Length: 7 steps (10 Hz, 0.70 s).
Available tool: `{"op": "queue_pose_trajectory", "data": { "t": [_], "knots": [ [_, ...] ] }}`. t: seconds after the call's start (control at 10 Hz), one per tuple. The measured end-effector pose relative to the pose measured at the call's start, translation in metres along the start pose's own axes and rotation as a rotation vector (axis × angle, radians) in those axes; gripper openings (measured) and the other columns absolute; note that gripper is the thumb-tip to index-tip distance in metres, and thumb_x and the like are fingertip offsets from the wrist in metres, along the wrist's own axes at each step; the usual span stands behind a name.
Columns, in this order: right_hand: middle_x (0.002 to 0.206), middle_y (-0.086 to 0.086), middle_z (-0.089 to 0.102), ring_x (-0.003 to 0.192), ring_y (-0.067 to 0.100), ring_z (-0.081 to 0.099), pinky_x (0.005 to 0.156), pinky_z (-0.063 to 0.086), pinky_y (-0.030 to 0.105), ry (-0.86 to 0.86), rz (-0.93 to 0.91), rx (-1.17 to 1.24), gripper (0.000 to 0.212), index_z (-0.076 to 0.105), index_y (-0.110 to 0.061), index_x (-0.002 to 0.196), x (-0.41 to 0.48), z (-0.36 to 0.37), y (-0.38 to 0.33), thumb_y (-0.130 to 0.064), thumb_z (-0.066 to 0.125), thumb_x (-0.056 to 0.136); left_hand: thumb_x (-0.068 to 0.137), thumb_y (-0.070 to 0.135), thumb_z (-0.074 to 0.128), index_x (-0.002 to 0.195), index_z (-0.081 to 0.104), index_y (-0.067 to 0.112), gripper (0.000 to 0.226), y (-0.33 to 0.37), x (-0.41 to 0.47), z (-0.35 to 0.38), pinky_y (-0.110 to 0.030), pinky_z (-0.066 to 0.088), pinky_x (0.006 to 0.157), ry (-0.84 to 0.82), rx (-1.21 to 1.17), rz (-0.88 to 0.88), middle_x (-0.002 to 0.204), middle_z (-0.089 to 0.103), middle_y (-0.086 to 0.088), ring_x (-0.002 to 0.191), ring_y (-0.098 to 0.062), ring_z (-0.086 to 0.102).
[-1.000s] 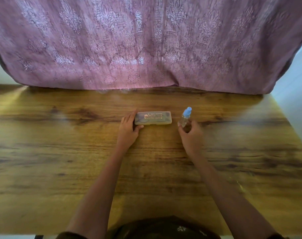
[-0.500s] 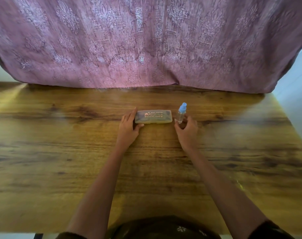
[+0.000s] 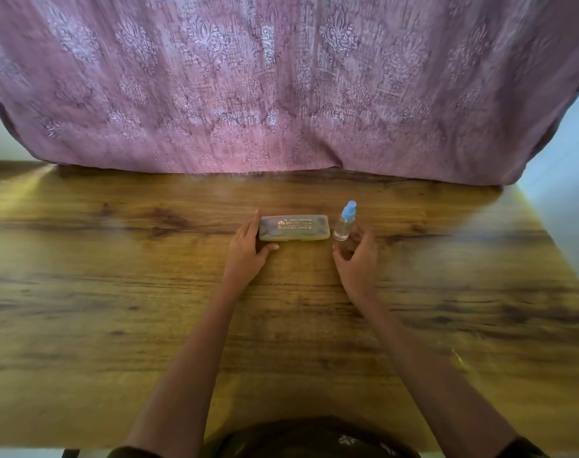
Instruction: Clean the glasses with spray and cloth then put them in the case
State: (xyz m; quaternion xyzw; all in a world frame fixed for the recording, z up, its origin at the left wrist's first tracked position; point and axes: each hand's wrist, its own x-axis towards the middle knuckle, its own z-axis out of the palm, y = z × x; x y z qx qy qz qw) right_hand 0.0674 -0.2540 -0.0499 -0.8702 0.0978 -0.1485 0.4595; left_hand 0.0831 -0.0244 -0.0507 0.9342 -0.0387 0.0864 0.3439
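Observation:
A closed translucent glasses case [image 3: 294, 228] with printed lettering lies flat on the wooden table [image 3: 116, 292], with dim dark shapes showing through its lid. My left hand [image 3: 248, 252] grips the case's left end, thumb on the front edge and fingers round the end. A small clear spray bottle [image 3: 343, 224] with a blue cap stands upright just right of the case. My right hand [image 3: 357, 259] sits just in front of and to the right of the bottle, fingers spread, apparently off it. No cloth is in view.
A mauve patterned curtain [image 3: 281, 94] hangs along the table's far edge. The table's right edge [image 3: 545, 233] borders a pale floor. My dark-clothed body [image 3: 314, 438] is at the near edge.
My right hand carried the spray bottle left, stood it beside the case and opened its fingers. My left hand stayed on the case's left end.

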Motion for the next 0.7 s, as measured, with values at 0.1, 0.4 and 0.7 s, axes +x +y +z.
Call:
{"op": "queue_pose_trajectory", "data": {
  "t": [0.1,0.4,0.7],
  "knots": [
    [0.125,0.0,0.048,0.105,0.008,0.049,0.078,0.038,0.007,0.003,0.012,-0.041,0.058,0.042,-0.013,0.13,-0.006,-0.001,0.002,-0.017,0.074,0.082,0.085,0.036,0.071,0.154,0.019,0.011,0.09,0.001,-0.003,-0.001,-0.041,0.036,0.108,-0.005,-0.019,-0.048,0.142,0.046,-0.014,0.13,-0.027,0.043],
    [0.136,0.007,0.05,0.121,0.013,0.047,0.103,0.046,0.034,-0.159,-0.385,-0.373,0.039,0.05,-0.008,0.132,-0.049,-0.001,-0.001,-0.022,0.055,0.096,0.098,0.052,0.037,0.155,0.007,0.017,0.073,0.027,-0.061,0.022,-0.036,0.017,0.116,0.044,0.157,-0.009,0.162,0.014,-0.003,0.149,-0.019,0.01],
    [0.162,0.011,0.013,0.15,0.022,0.007,0.121,0.003,0.038,-0.379,-0.39,-0.692,0.067,0.014,-0.008,0.154,-0.063,0.009,-0.004,-0.046,0.005,0.1,0.101,0.046,0.012,0.154,0.012,0.019,0.059,0.039,-0.073,0.04,-0.037,0.003,0.12,-0.131,0.452,0.082,0.162,0.015,0.001,0.149,-0.013,0.008]
  ]
}}
